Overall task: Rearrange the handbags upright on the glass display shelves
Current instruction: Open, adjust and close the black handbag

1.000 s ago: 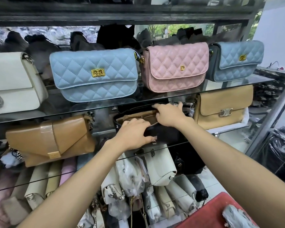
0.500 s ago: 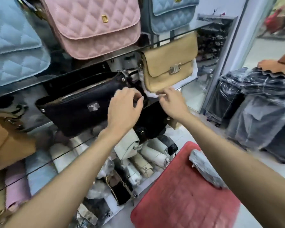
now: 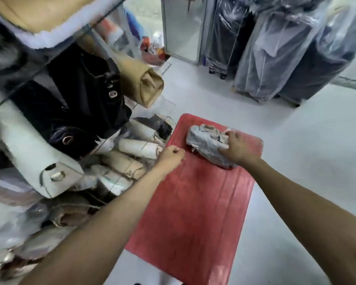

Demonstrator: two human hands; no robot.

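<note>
A grey crumpled wrapped bundle (image 3: 208,144) lies on a red mat (image 3: 193,212) on the floor. My right hand (image 3: 239,149) grips its right end, fingers curled over it. My left hand (image 3: 171,157) hovers just left of the bundle above the mat's edge, its fingers curled with nothing in them. On the left, the glass shelf (image 3: 56,56) carries a tan handbag (image 3: 29,13) at the top corner. Below it stand black bags (image 3: 78,95), a tan bag (image 3: 142,83) and a white bag (image 3: 37,159). The picture is blurred by motion.
Several cream and wrapped bags (image 3: 130,157) are piled on the floor under the shelves. Garment racks covered in clear plastic (image 3: 286,48) stand at the back right. A glass door panel (image 3: 181,27) sits behind. Pale floor (image 3: 306,151) lies to the right of the mat.
Both hands left the black bag on the shelf and dropped to the floor mat. My view swung down and right. My right hand has taken hold of the grey bundle.
</note>
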